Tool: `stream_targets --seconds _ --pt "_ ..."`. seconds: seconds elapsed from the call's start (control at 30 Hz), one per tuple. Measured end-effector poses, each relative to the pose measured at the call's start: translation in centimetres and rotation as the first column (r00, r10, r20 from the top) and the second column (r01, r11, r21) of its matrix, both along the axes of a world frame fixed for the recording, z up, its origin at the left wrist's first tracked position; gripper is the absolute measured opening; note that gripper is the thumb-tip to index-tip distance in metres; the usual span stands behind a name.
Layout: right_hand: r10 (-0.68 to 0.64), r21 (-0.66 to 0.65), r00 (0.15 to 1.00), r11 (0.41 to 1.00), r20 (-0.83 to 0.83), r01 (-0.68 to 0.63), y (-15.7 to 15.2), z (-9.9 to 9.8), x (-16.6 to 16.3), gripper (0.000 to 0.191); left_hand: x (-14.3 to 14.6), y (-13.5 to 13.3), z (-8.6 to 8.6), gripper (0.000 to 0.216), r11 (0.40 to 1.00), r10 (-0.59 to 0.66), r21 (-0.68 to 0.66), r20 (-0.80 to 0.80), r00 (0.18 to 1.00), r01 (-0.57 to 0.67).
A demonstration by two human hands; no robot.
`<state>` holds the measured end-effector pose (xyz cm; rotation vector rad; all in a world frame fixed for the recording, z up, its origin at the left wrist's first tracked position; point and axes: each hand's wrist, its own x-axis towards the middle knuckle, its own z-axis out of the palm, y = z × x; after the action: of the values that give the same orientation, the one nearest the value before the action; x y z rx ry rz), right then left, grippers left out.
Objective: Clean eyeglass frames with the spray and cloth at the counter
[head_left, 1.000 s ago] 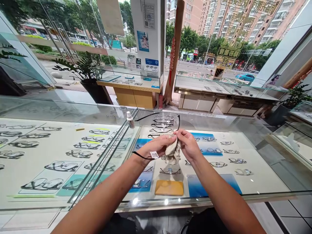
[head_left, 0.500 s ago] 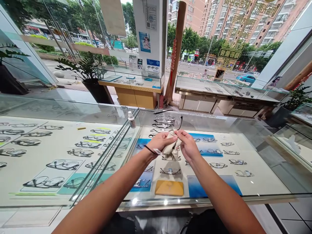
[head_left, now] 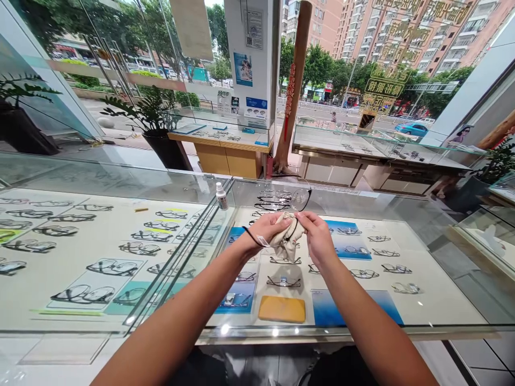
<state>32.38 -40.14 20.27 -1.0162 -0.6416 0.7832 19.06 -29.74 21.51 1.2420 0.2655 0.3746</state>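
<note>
My left hand (head_left: 263, 231) is closed on a cream cloth (head_left: 285, 247), which is bunched and hangs below its fingers. A pair of eyeglasses (head_left: 309, 199) with dark temples sticks up beyond the fingers, one clear lens showing. The cloth hides part of the frame. My right hand (head_left: 319, 238) pinches the eyeglasses near the cloth's right edge, its fingertips close to the left hand's. Both hands are above the glass display counter (head_left: 434, 300). A dark band with a white tag circles my left wrist.
A small white spray bottle (head_left: 221, 196) stands on the counter to the left of my hands. Under the glass lie rows of eyeglasses, blue cards (head_left: 354, 308) and a yellow case (head_left: 281, 309). Other display counters (head_left: 333, 166) and a wooden post (head_left: 295, 80) stand beyond.
The eyeglasses have turned, so a lens now shows above my fingers. The cloth has shifted and bunched more between my hands. My view has swung slightly left.
</note>
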Motion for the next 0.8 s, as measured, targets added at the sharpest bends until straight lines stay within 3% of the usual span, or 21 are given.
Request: stream_targets --seconds 0.1,0.23,0.43,0.53,0.8 --pt "-0.007 0.014 0.997 1.000 0.077 0.006 0.0 0.1 -0.2 0.027 0.2 0.1 -0.3 0.054 0.994 0.082 0.079 -0.014 0.997 -0.081" --pt "-0.018 0.024 0.992 1.000 0.128 0.015 0.1 0.1 -0.3 0.028 0.5 0.4 -0.8 0.056 0.986 0.144 0.088 -0.047 0.988 -0.140" --pt "-0.018 -0.025 0.994 0.999 0.105 0.021 0.3 -0.5 0.0 0.034 -0.6 1.1 -0.3 0.050 0.986 -0.152 0.052 -0.096 0.984 0.157" --pt "-0.036 -0.036 0.995 0.999 0.095 0.039 0.4 -0.7 0.2 0.036 -0.8 1.2 -0.2 0.047 0.984 -0.171 0.043 -0.098 0.980 0.176" --pt "-0.091 -0.017 0.986 0.995 0.141 0.094 0.5 -0.4 0.4 0.034 0.9 0.3 -1.7 0.056 0.994 0.110 0.031 -0.070 0.991 -0.108"
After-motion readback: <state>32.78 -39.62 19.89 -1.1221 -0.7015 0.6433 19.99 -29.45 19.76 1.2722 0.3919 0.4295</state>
